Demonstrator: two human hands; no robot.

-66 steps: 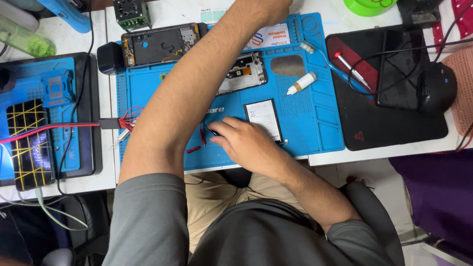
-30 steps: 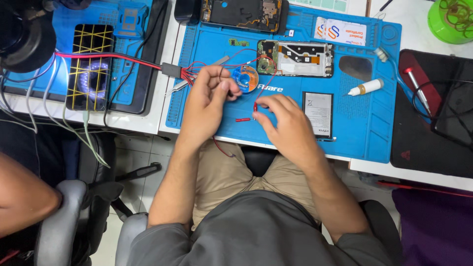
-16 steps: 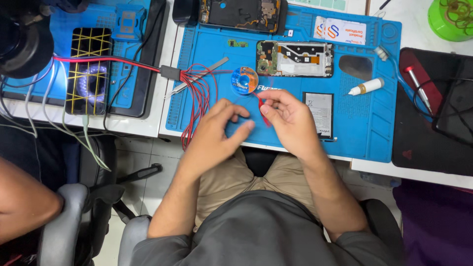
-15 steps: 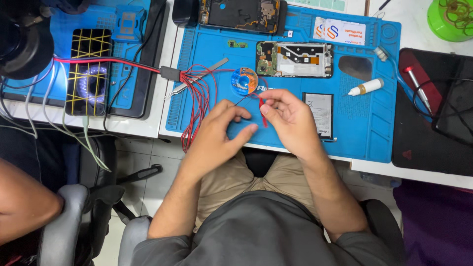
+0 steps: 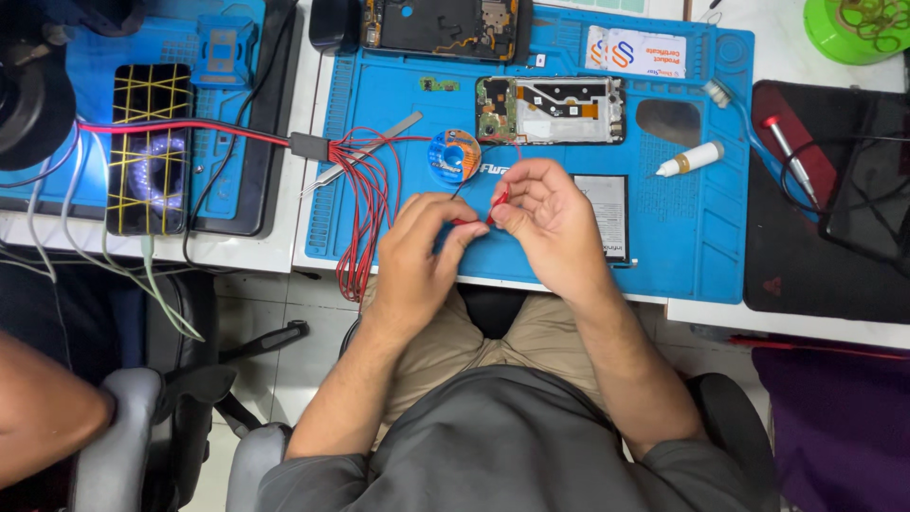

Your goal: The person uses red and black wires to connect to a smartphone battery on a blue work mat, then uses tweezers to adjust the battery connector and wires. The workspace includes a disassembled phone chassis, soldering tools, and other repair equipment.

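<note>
- A white surface (image 5: 251, 254) carries a blue work mat (image 5: 682, 246), which spans most of it in front of the seated person.
- A second blue mat (image 5: 223, 57) lies on the far left, bearing a phone with yellow crossed lines (image 5: 150, 150) on its face.
- An opened phone body (image 5: 445, 27) sits at the mat's far edge; nearer, a stripped phone frame with its circuit board (image 5: 555, 109) lies flat.
- The left hand (image 5: 417, 256) hovers above the mat's near edge, fingers drawn narrow, pinching the end of a thin red lead.
- The right hand (image 5: 550, 223) meets it just beside, fingers closed on a small red probe tip (image 5: 496, 202); the two hands nearly touch.
- A bundle of red wires (image 5: 365, 204) fans from a black connector (image 5: 308, 145) and loops down past the left hand over the mat's near edge.
- A small round blue spool (image 5: 453, 156) rests just beyond the hands, near the circuit board.
- A flat battery (image 5: 607, 213) lies partly behind the right hand.
- A white tube (image 5: 692, 159) lies well to the right.
</note>
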